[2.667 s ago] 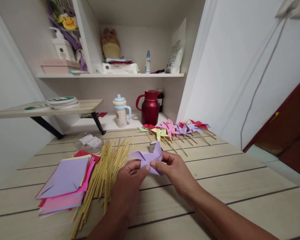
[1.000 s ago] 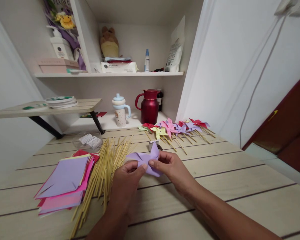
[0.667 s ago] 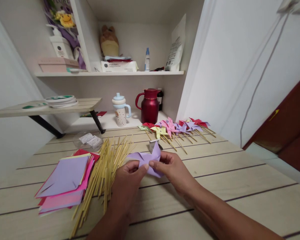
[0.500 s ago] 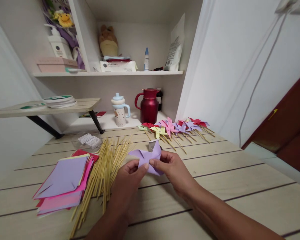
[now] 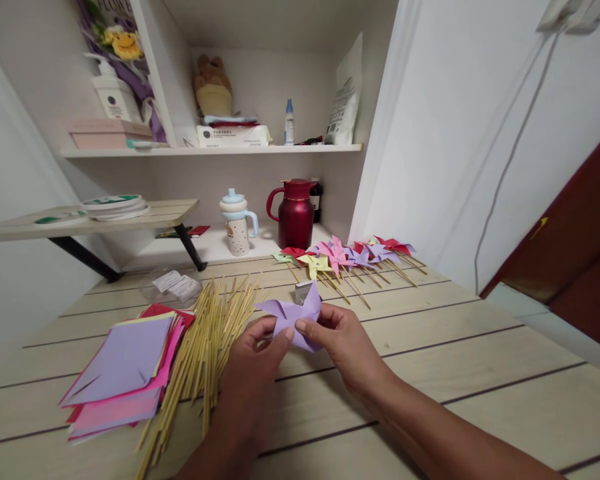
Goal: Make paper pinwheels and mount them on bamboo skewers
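A purple paper pinwheel [image 5: 295,317] is held above the table between both hands, its blades folded in and no stick visible on it. My left hand [image 5: 260,350] pinches its lower left side. Thumb near the centre, my right hand [image 5: 337,337] grips the right side. Just behind the pinwheel is a small grey metallic object [image 5: 303,291], partly hidden. Left of my hands lies a loose heap of thin wooden sticks [image 5: 200,347], beside a stack of coloured paper sheets [image 5: 123,357] with slits cut in the purple top one.
Finished pinwheels on sticks [image 5: 335,255] lie at the back right. A clear container [image 5: 173,285] with white packets sits behind the paper. Further back stand a speckled cup [image 5: 238,230], a red jug [image 5: 296,217] and a small raised shelf [image 5: 165,212].
Both hands keep their pinch on the purple pinwheel, almost unmoved. The whole view has shifted slightly.
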The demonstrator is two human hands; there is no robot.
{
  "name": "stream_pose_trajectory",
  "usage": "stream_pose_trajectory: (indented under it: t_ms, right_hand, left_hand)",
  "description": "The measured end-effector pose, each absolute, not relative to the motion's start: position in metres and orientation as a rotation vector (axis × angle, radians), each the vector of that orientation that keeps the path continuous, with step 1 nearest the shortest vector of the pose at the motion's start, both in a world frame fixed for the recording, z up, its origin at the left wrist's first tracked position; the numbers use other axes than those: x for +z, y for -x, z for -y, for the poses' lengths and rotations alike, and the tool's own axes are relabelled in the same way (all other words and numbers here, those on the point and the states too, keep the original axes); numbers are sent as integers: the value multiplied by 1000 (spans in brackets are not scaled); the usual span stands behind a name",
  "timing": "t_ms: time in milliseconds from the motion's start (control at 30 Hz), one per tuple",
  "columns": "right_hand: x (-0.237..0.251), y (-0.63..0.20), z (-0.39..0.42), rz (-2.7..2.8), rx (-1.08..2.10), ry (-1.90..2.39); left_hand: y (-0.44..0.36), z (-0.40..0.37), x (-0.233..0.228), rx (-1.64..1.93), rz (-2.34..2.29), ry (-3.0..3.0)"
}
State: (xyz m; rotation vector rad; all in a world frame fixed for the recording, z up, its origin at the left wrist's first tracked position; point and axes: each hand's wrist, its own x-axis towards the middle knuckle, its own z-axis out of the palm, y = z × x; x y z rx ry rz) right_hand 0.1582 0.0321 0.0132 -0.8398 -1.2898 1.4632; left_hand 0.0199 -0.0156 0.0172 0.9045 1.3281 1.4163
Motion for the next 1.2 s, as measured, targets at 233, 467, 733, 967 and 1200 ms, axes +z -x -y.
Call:
stream_pose_trajectory:
  t_ms: [233,467,733,967,1200]
  right_hand:
    - [8,-158,-34,1291,1461,827]
    - [10,-158,-31,1314,1455,826]
    - [11,-158,-30,1327,1456,819]
    - [11,-158,-28,1332,1476,834]
    - [11,-155,-34,1288,1564,749]
  left_hand:
    - [-17,13,13,1445,-1356,-903]
    - [-19,13,16,1464,-1388,-930]
    - [-18,14,14,1478,-1431,-986]
    - [-18,16,17,1455,-1487,-997]
    - [-12,13,17,1462,-1509,-886]
